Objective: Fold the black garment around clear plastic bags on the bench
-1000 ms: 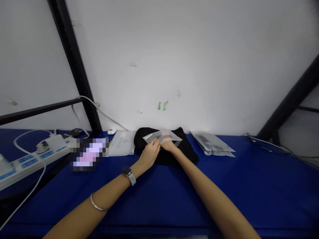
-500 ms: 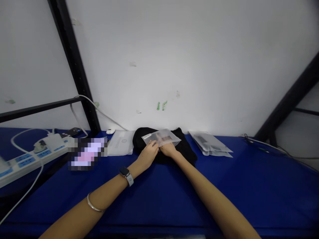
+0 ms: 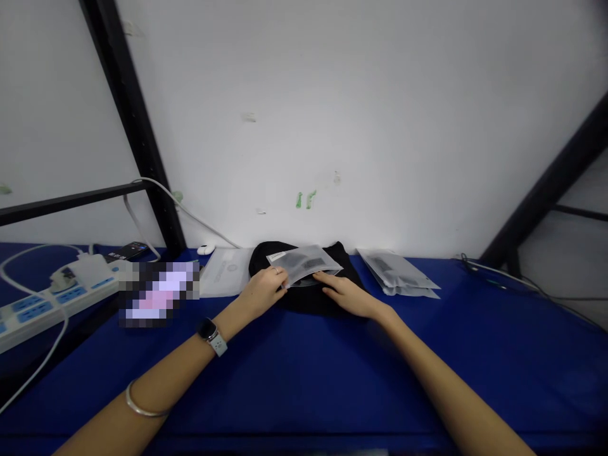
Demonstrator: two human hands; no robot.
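A frosted plastic bag with a small white label lies on a black cloth item against the wall. Its near edge gapes a little, and a dark shape shows faintly inside. My left hand, wearing a ring, pinches the bag's left near corner. At the right part of the gaping edge is my right hand, palm down with its fingers stretched out; the fingertips touch the opening. Whether they reach inside is hard to see.
A white flat package and a pixelated phone-like screen lie left. Beyond them is a power strip with cables. More frosted bags lie right on the blue table. Black rack posts flank the wall.
My right hand has come out of the bag and shifted right, its fingers now at the opening. My left hand has moved slightly left, still on the bag. The view has shifted a little.
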